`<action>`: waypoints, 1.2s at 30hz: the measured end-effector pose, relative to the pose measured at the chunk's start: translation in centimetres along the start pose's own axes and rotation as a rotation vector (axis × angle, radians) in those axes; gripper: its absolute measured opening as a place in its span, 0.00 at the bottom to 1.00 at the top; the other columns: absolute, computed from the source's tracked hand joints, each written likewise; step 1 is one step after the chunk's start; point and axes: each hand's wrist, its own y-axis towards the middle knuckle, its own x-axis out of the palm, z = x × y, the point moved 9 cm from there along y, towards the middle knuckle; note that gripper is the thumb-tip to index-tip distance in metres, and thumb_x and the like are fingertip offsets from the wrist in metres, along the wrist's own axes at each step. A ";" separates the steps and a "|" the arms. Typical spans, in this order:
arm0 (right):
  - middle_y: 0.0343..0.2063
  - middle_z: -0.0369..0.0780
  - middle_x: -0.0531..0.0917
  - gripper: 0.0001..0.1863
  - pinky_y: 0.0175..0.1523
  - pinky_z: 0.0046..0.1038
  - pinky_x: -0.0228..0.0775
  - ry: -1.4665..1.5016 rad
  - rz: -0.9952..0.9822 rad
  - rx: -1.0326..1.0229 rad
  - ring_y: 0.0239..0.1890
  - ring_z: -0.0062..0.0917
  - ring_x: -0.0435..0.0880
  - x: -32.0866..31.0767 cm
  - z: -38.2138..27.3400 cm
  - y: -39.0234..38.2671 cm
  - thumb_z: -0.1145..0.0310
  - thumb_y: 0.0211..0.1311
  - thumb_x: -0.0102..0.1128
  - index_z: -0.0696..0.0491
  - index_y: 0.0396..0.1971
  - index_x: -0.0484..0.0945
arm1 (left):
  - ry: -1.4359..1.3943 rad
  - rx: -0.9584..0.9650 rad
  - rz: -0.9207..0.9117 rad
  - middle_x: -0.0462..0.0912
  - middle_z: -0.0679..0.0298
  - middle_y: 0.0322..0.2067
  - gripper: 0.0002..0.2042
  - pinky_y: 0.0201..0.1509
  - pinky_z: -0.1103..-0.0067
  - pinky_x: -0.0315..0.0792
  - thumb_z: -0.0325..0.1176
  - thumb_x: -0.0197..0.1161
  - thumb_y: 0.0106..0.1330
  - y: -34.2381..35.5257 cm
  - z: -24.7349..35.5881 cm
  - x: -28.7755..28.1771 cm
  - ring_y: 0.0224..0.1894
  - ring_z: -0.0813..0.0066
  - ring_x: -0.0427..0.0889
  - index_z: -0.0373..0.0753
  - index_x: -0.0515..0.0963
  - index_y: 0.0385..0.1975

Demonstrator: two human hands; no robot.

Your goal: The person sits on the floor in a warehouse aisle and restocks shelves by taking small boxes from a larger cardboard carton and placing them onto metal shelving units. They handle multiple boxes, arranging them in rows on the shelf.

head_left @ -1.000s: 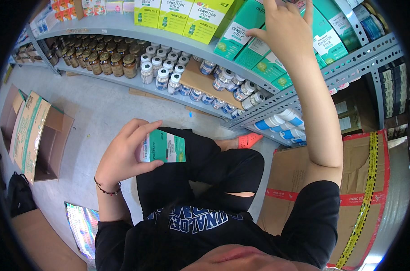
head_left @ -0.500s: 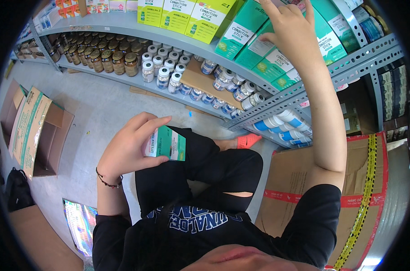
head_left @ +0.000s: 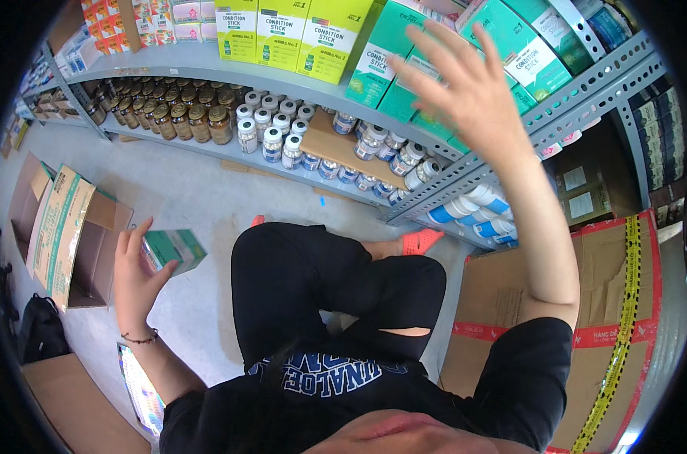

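Out to my left, my left hand (head_left: pixel 136 274) is closed around a small green and white carton (head_left: pixel 180 250), with the thumb on its near side. The carton is tilted and a little blurred. My right hand (head_left: pixel 476 106) is raised on the right in front of the shelf, its fingers spread and nothing in it. Behind that hand stand several larger green cartons (head_left: pixel 540 66) on the upper shelf, partly hidden by my fingers and palm. Yellow-green cartons (head_left: pixel 327 38) stand in a row to their left.
An open cardboard box (head_left: pixel 79 234) stands on the floor at left. The grey metal shelf (head_left: pixel 192 68) bears brown jars (head_left: pixel 197 121) and white-capped bottles (head_left: pixel 272 142) below. A large taped cardboard box (head_left: pixel 540 280) sits at right, near the shelf's perforated post (head_left: pixel 502 163).
My left hand has swung left with the small carton, toward the open cardboard box. My right hand has drawn down slightly from the green cartons, with its fingers now spread.
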 end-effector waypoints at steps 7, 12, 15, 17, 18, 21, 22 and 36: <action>0.62 0.44 0.72 0.48 0.75 0.57 0.49 -0.037 -0.104 0.317 0.70 0.43 0.64 1.7 3.0 1.4 0.53 0.50 0.75 0.48 0.71 0.63 | 0.430 -0.173 -0.034 0.74 0.54 0.51 0.36 0.60 0.63 0.73 0.28 0.79 0.45 -5.0 -16.8 9.5 0.56 0.50 0.73 0.42 0.74 0.59; 0.51 0.39 0.79 0.47 0.70 0.54 0.60 0.096 0.161 0.441 0.60 0.36 0.75 1.9 3.3 0.8 0.57 0.45 0.79 0.40 0.69 0.68 | 0.303 -0.216 0.098 0.68 0.46 0.63 0.39 0.67 0.60 0.67 0.32 0.79 0.49 -5.7 -17.6 9.0 0.65 0.44 0.67 0.44 0.70 0.65; 0.43 0.38 0.80 0.40 0.67 0.53 0.62 0.154 0.274 0.453 0.53 0.35 0.78 0.9 3.4 0.4 0.58 0.47 0.78 0.44 0.64 0.73 | 0.431 -0.219 0.231 0.63 0.43 0.68 0.41 0.71 0.58 0.62 0.34 0.78 0.52 -5.5 -15.0 8.2 0.70 0.43 0.63 0.46 0.67 0.69; 0.41 0.37 0.80 0.36 0.66 0.53 0.64 0.182 0.350 0.456 0.50 0.35 0.79 0.6 3.6 0.1 0.58 0.47 0.78 0.45 0.60 0.77 | 0.365 -0.145 0.352 0.63 0.44 0.69 0.39 0.73 0.59 0.59 0.33 0.77 0.55 -4.2 -11.3 8.5 0.71 0.44 0.62 0.44 0.67 0.69; 0.40 0.37 0.80 0.34 0.66 0.53 0.64 0.199 0.370 0.453 0.49 0.35 0.79 0.5 3.5 0.3 0.60 0.48 0.78 0.45 0.59 0.77 | 0.246 -0.075 0.422 0.65 0.45 0.68 0.37 0.74 0.60 0.59 0.32 0.75 0.56 -3.4 -9.0 9.0 0.71 0.46 0.63 0.42 0.68 0.68; 0.37 0.36 0.80 0.29 0.65 0.53 0.64 0.240 0.405 0.460 0.46 0.34 0.80 0.5 4.2 0.1 0.66 0.49 0.76 0.46 0.55 0.79 | -0.222 0.238 0.270 0.72 0.51 0.64 0.31 0.73 0.63 0.60 0.29 0.72 0.60 0.3 3.9 13.5 0.69 0.55 0.67 0.35 0.70 0.65; 0.36 0.36 0.80 0.28 0.65 0.54 0.64 0.267 0.422 0.485 0.45 0.34 0.80 0.7 4.7 -0.2 0.68 0.50 0.74 0.47 0.55 0.79 | -0.447 0.235 0.149 0.71 0.55 0.65 0.30 0.72 0.64 0.61 0.29 0.71 0.62 1.4 7.2 15.6 0.69 0.59 0.67 0.36 0.69 0.65; 0.42 0.42 0.85 0.23 0.53 0.33 0.76 0.819 0.420 0.486 0.46 0.36 0.84 -1.2 5.9 -3.7 0.81 0.57 0.65 0.50 0.53 0.81 | -0.953 0.463 0.370 0.72 0.52 0.58 0.38 0.65 0.65 0.67 0.39 0.78 0.57 12.8 28.9 14.3 0.63 0.58 0.72 0.36 0.66 0.66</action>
